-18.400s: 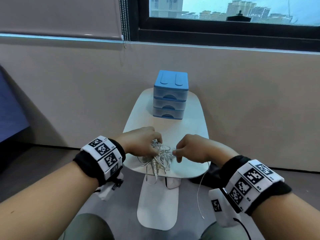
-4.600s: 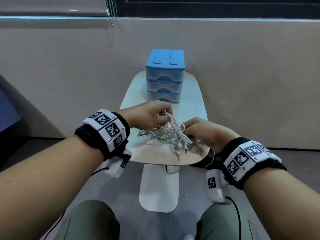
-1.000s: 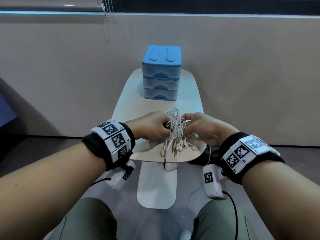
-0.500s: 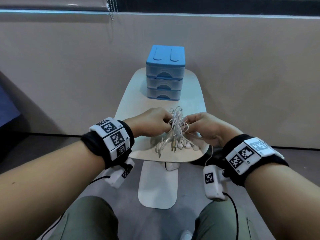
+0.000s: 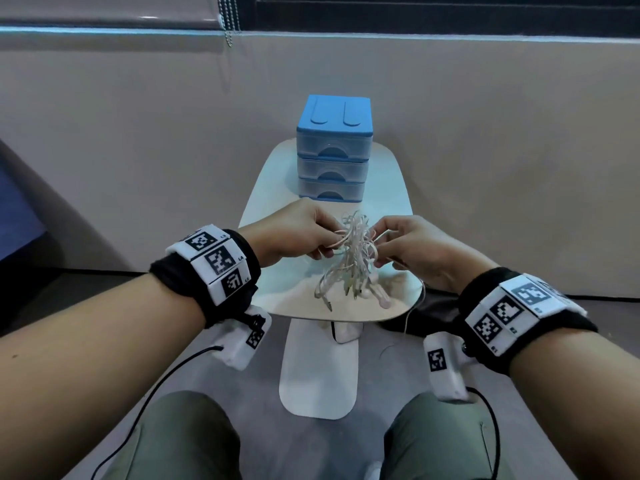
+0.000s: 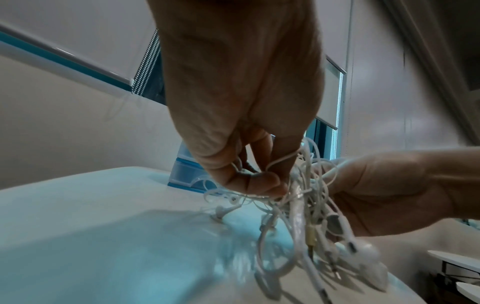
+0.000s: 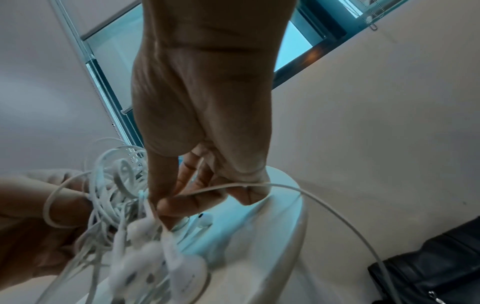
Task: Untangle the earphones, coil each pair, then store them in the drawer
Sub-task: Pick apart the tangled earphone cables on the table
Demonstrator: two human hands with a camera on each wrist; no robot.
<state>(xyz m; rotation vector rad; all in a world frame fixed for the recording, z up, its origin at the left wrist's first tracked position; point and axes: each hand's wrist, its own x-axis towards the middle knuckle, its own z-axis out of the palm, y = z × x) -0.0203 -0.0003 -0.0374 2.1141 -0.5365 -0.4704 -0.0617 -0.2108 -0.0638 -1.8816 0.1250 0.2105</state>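
A tangled bunch of white earphones point(image 5: 356, 251) hangs just above the near end of the small white table point(image 5: 391, 188). My left hand point(image 5: 311, 237) pinches cords on the bunch's left side point(image 6: 275, 185). My right hand point(image 5: 391, 244) pinches cords on its right side point(image 7: 161, 203). Earbuds and jack plugs point(image 5: 349, 292) dangle below and touch the tabletop. One loose cord point(image 7: 337, 214) runs from my right hand over the table's right edge and down. The blue three-drawer unit point(image 5: 332, 150) stands at the far end of the table, all drawers closed.
The table stands against a beige wall under a window. Its white foot point(image 5: 318, 372) lies on the grey floor between my knees. A black bag point(image 7: 428, 265) lies on the floor to the right of the table. Bare tabletop lies between the hands and the drawer unit.
The bunch, which lay spread on the table a few seconds ago, is now held up between both hands. In the last second the hands have barely moved apart.
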